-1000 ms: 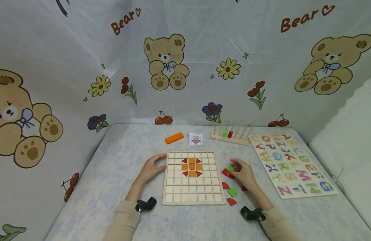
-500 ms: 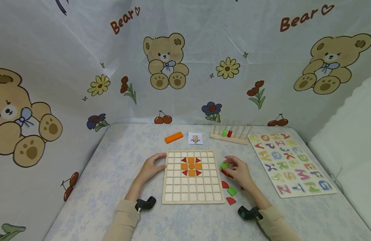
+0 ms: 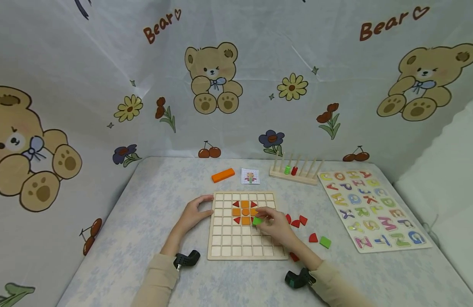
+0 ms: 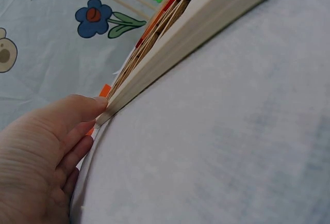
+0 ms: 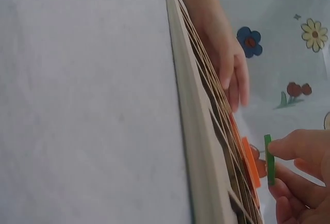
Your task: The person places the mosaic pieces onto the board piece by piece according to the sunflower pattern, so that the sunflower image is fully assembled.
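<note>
A wooden grid board (image 3: 221,253) lies on the table, its upper middle holding orange squares, an orange round piece (image 3: 245,212) and red triangles. My right hand (image 3: 276,226) is over the board's right half, pinching a green square tile (image 3: 256,221) between thumb and fingers. The right wrist view shows that green tile (image 5: 269,159) edge-on, above the board surface. My left hand (image 3: 192,213) is at the board's left edge, thumb and fingertips touching it. In the left wrist view the thumb (image 4: 85,108) rests at the board's corner (image 4: 105,111).
Right of the board lie several red quarter-round pieces (image 3: 313,238) and a green square tile (image 3: 325,242). Behind it are an orange block (image 3: 222,175), a pattern card (image 3: 250,176) and a peg rack (image 3: 294,176) with beads. A letter board (image 3: 374,211) lies far right.
My right hand has picked up the green tile from the pile and carried it left over the board. Loose pieces on the right have shifted. The left hand has stayed put.
</note>
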`<move>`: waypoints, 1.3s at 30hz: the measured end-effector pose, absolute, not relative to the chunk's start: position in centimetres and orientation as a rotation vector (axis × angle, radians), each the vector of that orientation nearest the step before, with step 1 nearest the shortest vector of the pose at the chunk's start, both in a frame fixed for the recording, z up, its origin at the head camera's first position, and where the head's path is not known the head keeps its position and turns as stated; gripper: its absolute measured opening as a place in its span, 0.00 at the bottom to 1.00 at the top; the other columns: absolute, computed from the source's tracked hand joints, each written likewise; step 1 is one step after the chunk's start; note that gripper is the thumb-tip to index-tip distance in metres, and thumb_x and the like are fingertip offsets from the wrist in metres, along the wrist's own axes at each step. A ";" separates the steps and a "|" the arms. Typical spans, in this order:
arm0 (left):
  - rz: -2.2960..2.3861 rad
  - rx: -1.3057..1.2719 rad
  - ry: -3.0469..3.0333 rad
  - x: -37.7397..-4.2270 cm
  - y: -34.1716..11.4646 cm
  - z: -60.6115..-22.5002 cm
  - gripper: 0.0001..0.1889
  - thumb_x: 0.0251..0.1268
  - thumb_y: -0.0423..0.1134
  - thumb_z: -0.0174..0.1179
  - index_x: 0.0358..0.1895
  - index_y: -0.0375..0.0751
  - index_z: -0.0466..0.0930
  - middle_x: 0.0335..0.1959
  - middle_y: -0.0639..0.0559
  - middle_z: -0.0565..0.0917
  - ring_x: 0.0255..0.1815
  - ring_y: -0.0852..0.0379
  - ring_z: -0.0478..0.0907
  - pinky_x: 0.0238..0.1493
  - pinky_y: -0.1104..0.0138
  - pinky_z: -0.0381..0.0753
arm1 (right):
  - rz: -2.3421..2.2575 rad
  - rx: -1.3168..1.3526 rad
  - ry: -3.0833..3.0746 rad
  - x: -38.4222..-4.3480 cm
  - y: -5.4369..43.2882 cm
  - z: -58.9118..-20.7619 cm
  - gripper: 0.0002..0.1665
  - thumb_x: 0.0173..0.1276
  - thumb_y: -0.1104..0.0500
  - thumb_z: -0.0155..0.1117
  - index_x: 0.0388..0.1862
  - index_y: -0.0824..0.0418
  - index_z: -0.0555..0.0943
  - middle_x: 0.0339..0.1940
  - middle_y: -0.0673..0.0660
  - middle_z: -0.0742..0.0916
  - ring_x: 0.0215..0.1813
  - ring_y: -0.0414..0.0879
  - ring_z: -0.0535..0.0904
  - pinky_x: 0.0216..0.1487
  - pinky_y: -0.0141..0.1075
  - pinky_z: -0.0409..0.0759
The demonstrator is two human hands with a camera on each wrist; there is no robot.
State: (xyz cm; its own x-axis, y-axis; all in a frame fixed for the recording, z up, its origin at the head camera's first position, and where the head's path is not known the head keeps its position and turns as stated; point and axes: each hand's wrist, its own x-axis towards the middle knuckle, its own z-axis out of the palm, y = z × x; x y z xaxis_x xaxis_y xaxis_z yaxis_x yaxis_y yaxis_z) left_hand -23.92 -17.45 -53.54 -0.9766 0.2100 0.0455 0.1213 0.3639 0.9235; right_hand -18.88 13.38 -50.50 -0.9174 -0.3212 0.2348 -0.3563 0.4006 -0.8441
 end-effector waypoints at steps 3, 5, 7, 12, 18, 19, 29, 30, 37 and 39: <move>1.693 0.303 2.532 -23.9 -17.4 -53.5 0.26 0.58 0.40 0.67 0.62 0.46 0.74 0.61 0.50 0.77 0.71 0.51 0.65 0.75 0.52 0.57 | 1.603 0.697 -2.607 -18.6 12.4 -50.7 0.26 0.56 0.70 0.69 0.55 0.68 0.78 0.42 0.60 0.87 0.43 0.52 0.82 0.44 0.35 0.82; 1.690 0.307 2.535 -23.9 -17.4 -53.5 0.27 0.58 0.40 0.67 0.62 0.46 0.74 0.61 0.49 0.77 0.71 0.50 0.65 0.75 0.52 0.57 | 1.604 0.726 -2.622 -18.4 12.0 -50.9 0.25 0.56 0.69 0.69 0.55 0.67 0.78 0.42 0.59 0.87 0.43 0.50 0.82 0.45 0.34 0.83; 1.691 0.317 2.537 -23.9 -17.3 -53.5 0.27 0.58 0.40 0.67 0.63 0.46 0.74 0.62 0.48 0.77 0.71 0.49 0.65 0.75 0.51 0.57 | 1.608 0.749 -2.633 -18.1 11.6 -50.9 0.25 0.56 0.69 0.69 0.55 0.67 0.78 0.42 0.59 0.87 0.44 0.49 0.82 0.46 0.34 0.82; 1.713 0.332 2.532 -23.8 -17.3 -53.5 0.27 0.58 0.39 0.67 0.63 0.44 0.74 0.62 0.46 0.77 0.71 0.47 0.65 0.75 0.49 0.57 | 1.577 0.759 -2.671 -17.7 11.1 -51.1 0.26 0.56 0.68 0.69 0.56 0.65 0.78 0.44 0.57 0.87 0.45 0.47 0.82 0.49 0.32 0.82; 1.697 0.322 2.537 -23.8 -17.3 -53.3 0.27 0.58 0.40 0.67 0.63 0.44 0.74 0.62 0.47 0.77 0.71 0.49 0.65 0.75 0.51 0.57 | 1.518 0.749 -2.702 -17.8 10.9 -51.4 0.26 0.56 0.67 0.70 0.56 0.64 0.79 0.44 0.56 0.87 0.45 0.47 0.82 0.48 0.31 0.82; 1.697 0.322 2.540 -23.8 -17.3 -53.4 0.27 0.58 0.40 0.67 0.63 0.43 0.74 0.62 0.47 0.77 0.71 0.48 0.65 0.75 0.50 0.57 | 1.517 0.747 -2.704 -17.8 10.9 -51.4 0.26 0.56 0.67 0.70 0.56 0.64 0.79 0.44 0.56 0.87 0.45 0.47 0.82 0.48 0.30 0.81; 1.684 0.327 2.556 -23.8 -17.5 -53.4 0.27 0.58 0.40 0.67 0.62 0.44 0.74 0.61 0.47 0.78 0.71 0.48 0.65 0.74 0.50 0.58 | 1.505 0.739 -2.700 -17.7 10.7 -51.5 0.21 0.57 0.67 0.70 0.51 0.63 0.81 0.44 0.56 0.87 0.47 0.49 0.82 0.49 0.31 0.82; 1.684 0.332 2.560 -23.8 -17.5 -53.5 0.27 0.58 0.40 0.67 0.62 0.44 0.74 0.61 0.47 0.78 0.71 0.48 0.65 0.74 0.50 0.58 | 1.502 0.752 -2.695 -17.7 10.8 -51.5 0.21 0.56 0.67 0.70 0.51 0.63 0.81 0.44 0.56 0.87 0.46 0.49 0.82 0.49 0.31 0.82; 1.674 0.302 2.564 -23.8 -17.4 -53.4 0.26 0.58 0.40 0.67 0.62 0.45 0.75 0.60 0.49 0.78 0.70 0.50 0.66 0.75 0.51 0.58 | 1.519 0.775 -2.681 -17.7 10.9 -51.5 0.22 0.55 0.69 0.70 0.51 0.65 0.81 0.41 0.55 0.88 0.45 0.48 0.83 0.49 0.32 0.82; 1.672 0.303 2.564 -23.9 -17.3 -53.3 0.26 0.58 0.40 0.67 0.62 0.45 0.75 0.60 0.49 0.78 0.70 0.50 0.66 0.75 0.51 0.58 | 1.515 0.783 -2.666 -17.8 11.0 -51.7 0.22 0.55 0.70 0.70 0.51 0.65 0.81 0.41 0.56 0.88 0.44 0.48 0.83 0.48 0.32 0.83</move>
